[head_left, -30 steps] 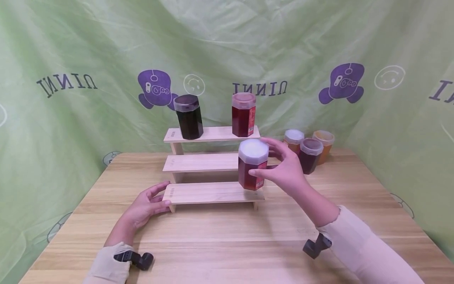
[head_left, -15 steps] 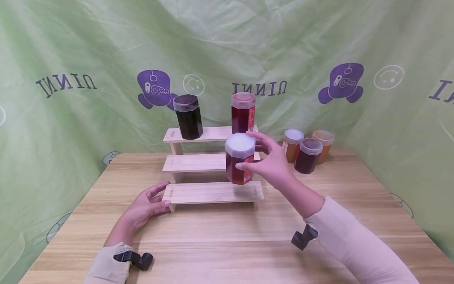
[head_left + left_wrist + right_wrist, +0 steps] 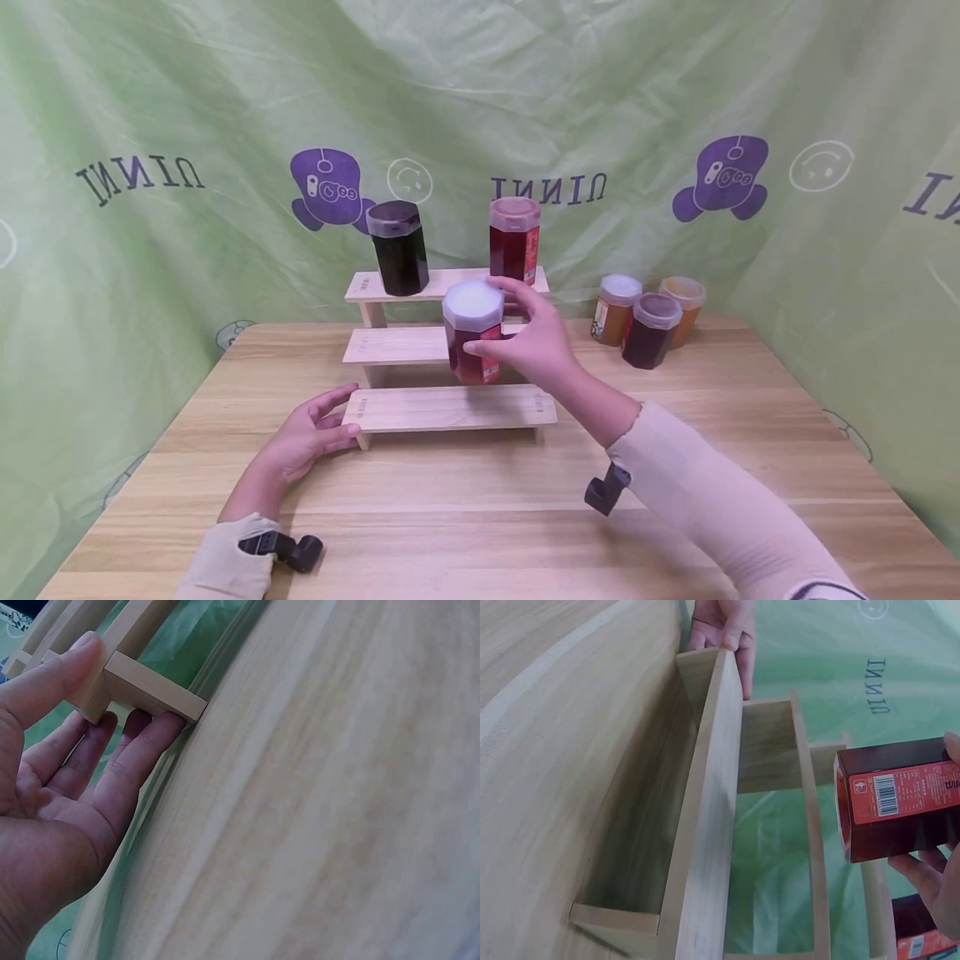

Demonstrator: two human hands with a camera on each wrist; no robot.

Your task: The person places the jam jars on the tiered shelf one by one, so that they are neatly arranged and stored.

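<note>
Since a second ago, your right hand (image 3: 536, 346) has carried the red jar (image 3: 472, 333) leftward, from past the right end of the rack to a spot above its lower steps; your left hand has stayed put.

At the far left, your left hand (image 3: 303, 433) rests on the desk (image 3: 465, 492) at the left end of the wooden stepped rack (image 3: 450, 407). Its fingers (image 3: 139, 754) lie fairly straight and slightly apart: the thumb lies over the corner of the bottom step and the other fingers reach beneath it, touching the wood.

On the rack's top step stands a dark jar (image 3: 397, 247) at the left and a second red jar (image 3: 514, 240) at the right, both upright.

In the middle, your right hand holds the red jar in the air, upright, with its white lid on top. The fingers are clamped round the jar's side, thumb toward you and the others behind. The jar hangs in front of the middle step and above the bottom one, touching neither.

To the right, on the desk beside the rack, three smaller jars (image 3: 651, 320) stand close together near the green backdrop (image 3: 150, 100).
</note>
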